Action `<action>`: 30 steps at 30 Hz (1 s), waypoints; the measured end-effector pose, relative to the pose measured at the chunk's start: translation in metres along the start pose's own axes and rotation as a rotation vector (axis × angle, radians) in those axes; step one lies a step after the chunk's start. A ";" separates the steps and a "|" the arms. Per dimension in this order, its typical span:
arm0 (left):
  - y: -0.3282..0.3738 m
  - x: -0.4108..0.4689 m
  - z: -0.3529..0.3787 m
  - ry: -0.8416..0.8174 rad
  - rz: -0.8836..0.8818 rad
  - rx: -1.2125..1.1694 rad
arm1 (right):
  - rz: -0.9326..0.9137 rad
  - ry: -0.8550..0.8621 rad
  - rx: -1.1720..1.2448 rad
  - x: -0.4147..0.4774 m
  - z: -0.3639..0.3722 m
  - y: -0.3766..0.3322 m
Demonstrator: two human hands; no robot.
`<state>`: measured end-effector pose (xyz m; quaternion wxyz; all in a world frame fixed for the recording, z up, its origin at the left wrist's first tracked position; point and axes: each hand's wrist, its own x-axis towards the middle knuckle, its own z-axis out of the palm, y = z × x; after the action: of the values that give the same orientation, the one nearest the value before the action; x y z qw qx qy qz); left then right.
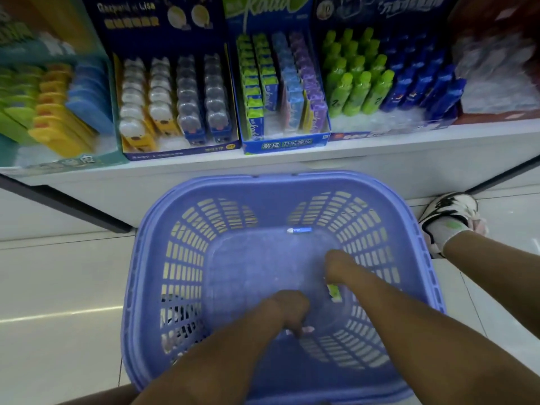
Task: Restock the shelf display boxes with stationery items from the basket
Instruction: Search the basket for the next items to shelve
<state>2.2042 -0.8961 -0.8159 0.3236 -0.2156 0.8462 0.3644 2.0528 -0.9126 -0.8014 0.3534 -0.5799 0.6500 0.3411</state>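
A purple plastic basket (163, 229) stands on the floor below the shelf. Both my hands reach down to its bottom. My left hand (290, 309) is curled near the front wall, with a small pale pink item (308, 329) showing under its fingers. My right hand (340, 266) is bunched in the middle, just above a small green item (334, 292). Whether either hand grips its item is hidden. A small blue item (299, 230) lies alone at the far side of the basket floor. Display boxes line the shelf: a dark blue box (175, 154) and a Kada box (286, 146).
More display boxes hold yellow, green and blue erasers (58, 112) at left and green and blue bottles (380, 83) at right. The white shelf front (292, 168) rises just behind the basket. My foot in a white shoe (450, 217) rests right of the basket on the tiled floor.
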 end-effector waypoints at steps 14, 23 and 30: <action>-0.018 -0.059 -0.090 0.306 -0.208 -1.176 | -0.323 0.530 0.918 -0.144 -0.112 0.020; 0.000 -0.166 -0.154 0.848 0.035 -1.394 | -0.420 1.291 0.736 -0.206 -0.194 -0.016; 0.005 -0.180 -0.171 1.255 -0.082 -1.199 | -0.335 1.218 0.289 -0.194 -0.259 -0.034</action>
<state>2.2601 -0.9989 -0.5974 -0.3580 -0.5412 0.5250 0.5508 2.0847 -1.0372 -0.5032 0.0444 -0.7098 0.6741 -0.1994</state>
